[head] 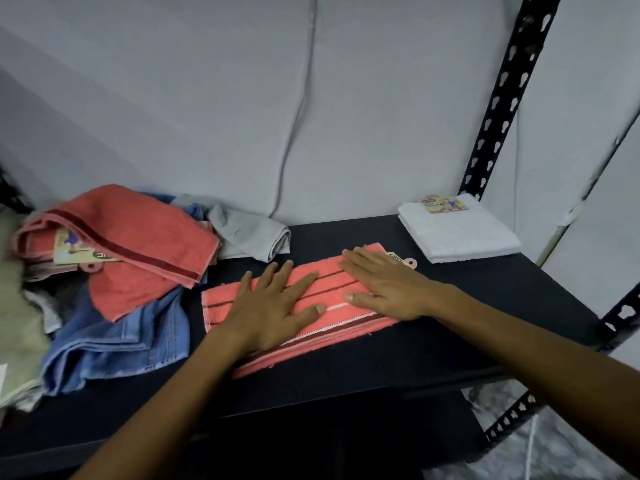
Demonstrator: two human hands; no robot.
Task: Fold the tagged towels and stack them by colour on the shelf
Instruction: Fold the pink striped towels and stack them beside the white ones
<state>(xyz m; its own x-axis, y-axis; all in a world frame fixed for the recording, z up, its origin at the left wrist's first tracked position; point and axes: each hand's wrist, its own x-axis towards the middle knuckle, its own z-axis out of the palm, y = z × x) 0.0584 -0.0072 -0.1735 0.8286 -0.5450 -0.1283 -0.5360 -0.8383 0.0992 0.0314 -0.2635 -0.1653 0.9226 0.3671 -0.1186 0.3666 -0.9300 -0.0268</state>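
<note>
Pressing coral towel (332, 299) flat, shelf (467, 306) edge near

No legible wording anywhere. Printed card tag (445, 204) atop the folded white towel (460, 233), well beyond the right hand's fingertips (348, 254): coloured pictures and a dark line of lettering, too small and blurred to read. Dark-lettered label (398, 258) at the far corner of the coral striped towel (332, 289), just beside the right hand (384, 285): characters visible, not decipherable. Illustrated card tag (74, 251) on the coral towel in the pile (121, 233), well left of the left hand's fingers (273, 271): a dark strip with pale letters, unreadable.
</note>
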